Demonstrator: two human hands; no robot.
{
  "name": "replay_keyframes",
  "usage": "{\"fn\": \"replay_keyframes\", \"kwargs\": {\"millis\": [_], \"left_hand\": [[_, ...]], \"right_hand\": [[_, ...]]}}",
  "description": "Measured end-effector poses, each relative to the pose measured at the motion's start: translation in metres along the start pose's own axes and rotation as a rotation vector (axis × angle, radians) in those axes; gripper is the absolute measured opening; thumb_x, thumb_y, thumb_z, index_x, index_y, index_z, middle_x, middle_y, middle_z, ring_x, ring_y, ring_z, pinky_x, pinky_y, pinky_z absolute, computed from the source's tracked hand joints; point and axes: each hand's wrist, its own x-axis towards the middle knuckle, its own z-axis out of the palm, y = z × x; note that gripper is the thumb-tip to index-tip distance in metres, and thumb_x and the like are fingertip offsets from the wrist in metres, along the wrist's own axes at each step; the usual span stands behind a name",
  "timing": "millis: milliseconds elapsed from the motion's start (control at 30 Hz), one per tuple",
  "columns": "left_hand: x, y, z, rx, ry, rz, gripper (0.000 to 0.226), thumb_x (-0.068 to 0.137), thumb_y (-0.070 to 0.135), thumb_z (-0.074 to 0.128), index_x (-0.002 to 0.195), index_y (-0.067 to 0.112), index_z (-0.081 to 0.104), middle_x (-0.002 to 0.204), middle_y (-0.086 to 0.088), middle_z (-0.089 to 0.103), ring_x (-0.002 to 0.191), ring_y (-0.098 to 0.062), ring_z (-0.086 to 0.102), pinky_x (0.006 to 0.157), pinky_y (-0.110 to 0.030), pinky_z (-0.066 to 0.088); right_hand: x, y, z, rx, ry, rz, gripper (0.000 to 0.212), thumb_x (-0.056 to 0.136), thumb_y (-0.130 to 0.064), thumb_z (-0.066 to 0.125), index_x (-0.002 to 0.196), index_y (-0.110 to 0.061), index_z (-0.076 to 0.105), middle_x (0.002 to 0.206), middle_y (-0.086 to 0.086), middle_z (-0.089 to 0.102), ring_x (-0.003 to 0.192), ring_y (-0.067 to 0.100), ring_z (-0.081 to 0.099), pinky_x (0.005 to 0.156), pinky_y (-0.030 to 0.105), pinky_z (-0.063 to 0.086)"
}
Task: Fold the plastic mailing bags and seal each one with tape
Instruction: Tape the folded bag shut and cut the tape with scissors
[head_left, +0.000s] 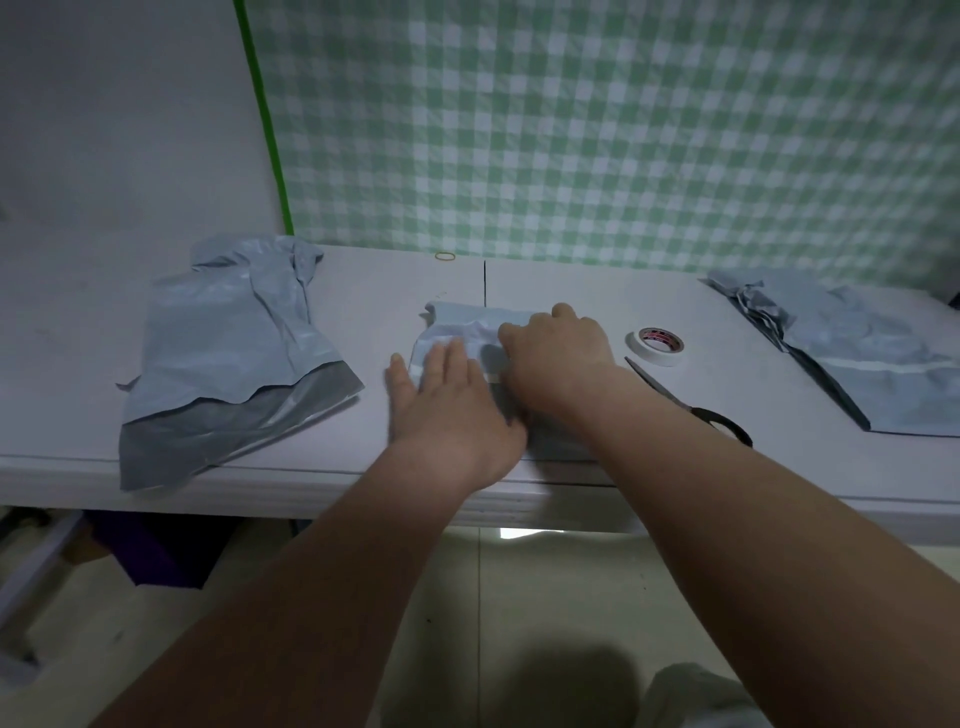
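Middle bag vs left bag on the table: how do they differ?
Fold: the middle bag is folded into a small packet. The left bag lies spread out and crumpled, with its dark grey inner face showing at the near end.
Contact: the left hand and right hand rest on the middle bag. Nothing touches the left bag.
Shared: both are pale blue-grey plastic and lie on the white table.

1. Far left, a heap of bags (228, 358) fills the table's (363, 280) end, right up to the front edge.
2. A bare lane runs between that heap and the folded bag (467, 325) in the middle.
3. Just right of the folded bag, a tape roll (655, 345) and scissors (691, 405) crowd the near route.
4. Past them there's bare table, then a second heap (852, 353).
5. The back strip holds only a rubber band (445, 255), and a checked curtain (623, 130) walls it off.
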Motion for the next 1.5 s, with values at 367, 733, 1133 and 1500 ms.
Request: {"fn": "replay_keyframes", "kwargs": {"millis": [367,733,1133,1500], "left_hand": [[0.003,0.000,0.005,-0.113,-0.017,0.152,0.065,0.100,0.047,0.021,0.152,0.012,0.006,0.160,-0.009,-0.001,0.147,-0.022,-0.002,0.120,-0.042,0.000],[0.000,0.005,0.007,-0.072,-0.047,0.138,0.074,0.094,0.062,0.018,0.153,0.021,0.000,0.161,-0.001,-0.006,0.147,-0.025,-0.009,0.117,-0.046,-0.004],[-0.001,0.005,0.006,-0.091,-0.058,0.127,0.077,0.092,0.066,0.018,0.153,0.022,-0.002,0.161,0.001,-0.007,0.147,-0.023,-0.009,0.118,-0.048,-0.005],[0.000,0.006,0.005,-0.055,-0.082,0.108,0.077,0.092,0.067,0.014,0.153,0.021,-0.002,0.161,0.001,-0.008,0.147,-0.022,-0.011,0.116,-0.053,-0.009]], "right_hand": [[-0.015,0.031,0.018,0.763,-0.026,0.122,0.052,0.076,-0.033,0.075,0.118,-0.016,0.047,0.110,0.008,0.049,0.100,0.026,0.050,0.081,0.033,0.041],[-0.024,0.030,0.029,1.061,0.237,0.317,0.004,0.085,-0.014,0.060,0.088,-0.016,0.061,0.090,0.002,0.070,0.064,0.016,0.063,0.066,0.027,0.052],[-0.023,0.032,0.026,0.892,0.352,0.071,0.033,0.089,0.001,0.048,0.111,-0.011,0.068,0.102,0.017,0.065,0.089,0.031,0.060,0.085,0.038,0.046],[-0.025,0.054,0.029,0.674,0.315,-0.005,0.041,0.093,-0.001,0.043,0.125,-0.018,0.062,0.096,0.012,0.056,0.091,0.028,0.055,0.072,0.028,0.033]]}}
